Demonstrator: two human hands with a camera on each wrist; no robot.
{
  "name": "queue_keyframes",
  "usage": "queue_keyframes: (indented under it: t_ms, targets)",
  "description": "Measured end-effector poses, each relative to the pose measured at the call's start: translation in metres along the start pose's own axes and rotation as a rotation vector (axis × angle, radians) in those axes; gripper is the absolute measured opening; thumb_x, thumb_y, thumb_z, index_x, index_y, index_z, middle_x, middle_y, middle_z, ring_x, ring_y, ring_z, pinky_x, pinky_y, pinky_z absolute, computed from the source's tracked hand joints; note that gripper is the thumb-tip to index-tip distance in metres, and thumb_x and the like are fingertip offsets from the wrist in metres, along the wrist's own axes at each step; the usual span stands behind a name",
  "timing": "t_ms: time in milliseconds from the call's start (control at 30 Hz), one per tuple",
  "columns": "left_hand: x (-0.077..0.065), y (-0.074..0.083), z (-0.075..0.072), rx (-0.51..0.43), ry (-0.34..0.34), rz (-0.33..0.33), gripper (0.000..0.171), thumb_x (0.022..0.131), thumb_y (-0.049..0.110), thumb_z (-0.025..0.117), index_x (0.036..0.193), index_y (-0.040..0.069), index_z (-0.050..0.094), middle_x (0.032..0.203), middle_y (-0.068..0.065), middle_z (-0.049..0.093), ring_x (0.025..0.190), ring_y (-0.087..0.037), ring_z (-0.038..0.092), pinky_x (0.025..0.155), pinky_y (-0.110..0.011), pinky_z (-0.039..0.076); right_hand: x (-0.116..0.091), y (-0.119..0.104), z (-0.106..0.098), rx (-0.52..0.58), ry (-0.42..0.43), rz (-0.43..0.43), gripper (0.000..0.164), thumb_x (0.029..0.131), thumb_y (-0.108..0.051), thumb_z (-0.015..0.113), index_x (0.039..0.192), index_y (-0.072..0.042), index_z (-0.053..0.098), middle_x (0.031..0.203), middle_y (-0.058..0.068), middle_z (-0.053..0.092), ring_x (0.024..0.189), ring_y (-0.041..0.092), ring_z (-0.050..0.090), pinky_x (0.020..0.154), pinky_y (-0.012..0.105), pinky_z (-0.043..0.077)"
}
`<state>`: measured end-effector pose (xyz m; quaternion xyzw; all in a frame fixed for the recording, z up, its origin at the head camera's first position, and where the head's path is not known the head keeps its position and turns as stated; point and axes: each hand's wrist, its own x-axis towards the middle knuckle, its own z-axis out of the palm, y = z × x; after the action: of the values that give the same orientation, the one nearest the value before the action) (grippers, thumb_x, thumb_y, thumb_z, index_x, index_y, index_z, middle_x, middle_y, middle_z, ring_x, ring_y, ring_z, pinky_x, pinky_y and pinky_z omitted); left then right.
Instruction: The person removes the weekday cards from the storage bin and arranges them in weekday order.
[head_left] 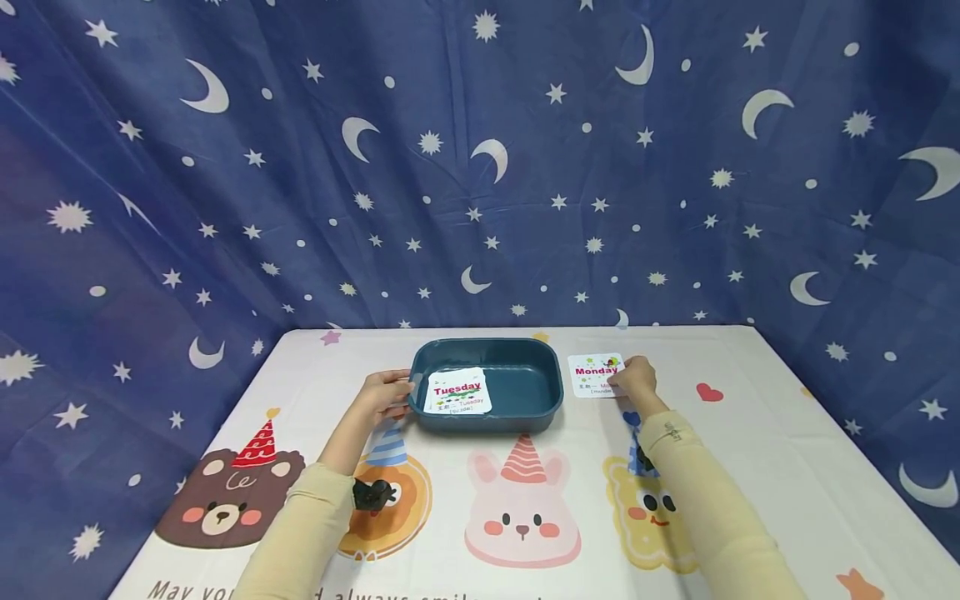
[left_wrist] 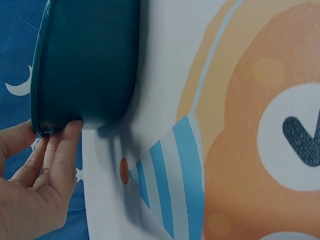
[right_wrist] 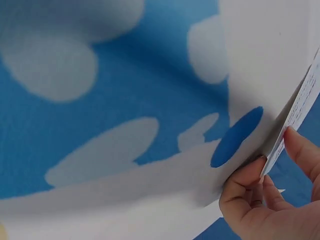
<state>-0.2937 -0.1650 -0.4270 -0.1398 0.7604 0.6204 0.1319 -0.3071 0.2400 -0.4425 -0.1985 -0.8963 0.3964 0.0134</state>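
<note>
One white Monday card [head_left: 592, 371] is to the right of a dark teal basin [head_left: 487, 423], apart from it, its right edge pinched between the thumb and fingers of the right hand [head_left: 637, 379]. A white Tuesday card [head_left: 456, 392] rests inside the basin's left end, printed side showing. The left hand [head_left: 385, 393] grips the basin's left rim between thumb and fingers. Beneath spreads a white tabletop [head_left: 750, 450] printed with a party-hatted bear [head_left: 228, 500] and rabbit [head_left: 522, 517]; a blue curtain [head_left: 420, 92] of moons and stars hangs behind.
</note>
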Motion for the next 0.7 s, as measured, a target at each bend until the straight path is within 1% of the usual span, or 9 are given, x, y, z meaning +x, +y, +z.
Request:
queue_keyframes:
  t_ms: [33, 100, 200, 233, 367, 433, 533, 600, 700]
  targets:
    - [0.0, 0.0, 0.0, 0.0, 0.001, 0.0, 0.043, 0.094, 0.006, 0.053, 0.137, 0.001, 0.045, 0.128, -0.021, 0.052, 0.092, -0.019, 0.062, 0.073, -0.028, 0.057, 0.012, 0.002, 0.006, -0.049, 0.006, 0.021, 0.044, 0.08, -0.008, 0.071, 0.116, 0.01, 0.054, 0.111, 0.023, 0.061, 0.101, 0.034, 0.057, 0.092, 0.04, 0.047]
    - [-0.001, 0.0, 0.0, 0.002, -0.003, 0.007, 0.044, 0.094, 0.006, 0.053, 0.137, 0.0, 0.045, 0.128, -0.022, 0.052, 0.092, -0.02, 0.062, 0.072, -0.028, 0.057, 0.018, -0.002, 0.013, -0.125, 0.016, 0.049, 0.046, 0.078, -0.003, 0.07, 0.116, 0.015, 0.051, 0.113, 0.03, 0.055, 0.103, 0.041, 0.053, 0.094, 0.046, 0.045]
    - [-0.002, 0.002, 0.001, 0.003, -0.001, 0.008, 0.044, 0.094, 0.006, 0.053, 0.137, 0.001, 0.045, 0.127, -0.021, 0.052, 0.09, -0.019, 0.062, 0.07, -0.027, 0.056, 0.021, 0.001, 0.015, -0.183, 0.009, 0.02, 0.047, 0.078, -0.006, 0.071, 0.115, 0.015, 0.051, 0.113, 0.032, 0.052, 0.106, 0.045, 0.049, 0.094, 0.049, 0.043]
    - [-0.002, 0.002, 0.001, 0.004, -0.001, 0.009, 0.044, 0.094, 0.006, 0.052, 0.137, 0.0, 0.045, 0.127, -0.021, 0.052, 0.089, -0.018, 0.062, 0.07, -0.027, 0.056, 0.019, 0.001, 0.014, -0.19, 0.002, 0.011, 0.046, 0.079, -0.007, 0.071, 0.115, 0.014, 0.052, 0.113, 0.031, 0.052, 0.107, 0.044, 0.047, 0.094, 0.05, 0.043]
    - [-0.001, 0.003, 0.002, 0.002, 0.008, 0.008, 0.044, 0.094, 0.006, 0.052, 0.137, 0.001, 0.045, 0.127, -0.021, 0.052, 0.088, -0.017, 0.061, 0.074, -0.03, 0.056, 0.011, -0.006, 0.012, -0.202, -0.007, 0.059, 0.042, 0.082, -0.01, 0.069, 0.115, 0.01, 0.052, 0.113, 0.03, 0.051, 0.111, 0.044, 0.044, 0.095, 0.052, 0.042]
    - [-0.001, 0.002, 0.002, 0.001, 0.009, 0.009, 0.044, 0.094, 0.006, 0.052, 0.137, 0.0, 0.045, 0.127, -0.021, 0.052, 0.088, -0.017, 0.061, 0.075, -0.03, 0.057, 0.009, -0.007, 0.01, -0.2, -0.015, 0.077, 0.044, 0.082, -0.011, 0.069, 0.117, 0.009, 0.051, 0.115, 0.03, 0.051, 0.112, 0.044, 0.044, 0.096, 0.052, 0.041]
    - [0.0, 0.0, 0.002, 0.002, 0.014, 0.007, 0.043, 0.094, 0.006, 0.053, 0.136, 0.0, 0.046, 0.126, -0.021, 0.053, 0.086, -0.016, 0.06, 0.075, -0.03, 0.057, 0.008, -0.005, 0.01, -0.2, -0.032, 0.091, 0.048, 0.082, -0.013, 0.07, 0.12, 0.007, 0.05, 0.118, 0.029, 0.05, 0.114, 0.044, 0.044, 0.098, 0.052, 0.039]
    - [0.001, -0.002, 0.002, -0.002, 0.016, 0.006, 0.043, 0.094, 0.006, 0.053, 0.136, -0.001, 0.046, 0.124, -0.021, 0.053, 0.082, -0.014, 0.06, 0.076, -0.03, 0.057, 0.008, -0.003, 0.01, -0.201, -0.043, 0.083, 0.05, 0.082, -0.013, 0.07, 0.121, 0.008, 0.049, 0.119, 0.03, 0.05, 0.114, 0.045, 0.044, 0.098, 0.051, 0.038]
    - [0.001, -0.005, 0.002, -0.011, 0.02, 0.01, 0.042, 0.093, 0.005, 0.054, 0.135, -0.001, 0.047, 0.12, -0.019, 0.055, 0.077, -0.012, 0.06, 0.074, -0.031, 0.058, 0.014, 0.0, 0.011, -0.179, -0.06, 0.096, 0.053, 0.082, -0.014, 0.07, 0.126, 0.007, 0.047, 0.124, 0.029, 0.048, 0.117, 0.044, 0.042, 0.1, 0.051, 0.036]
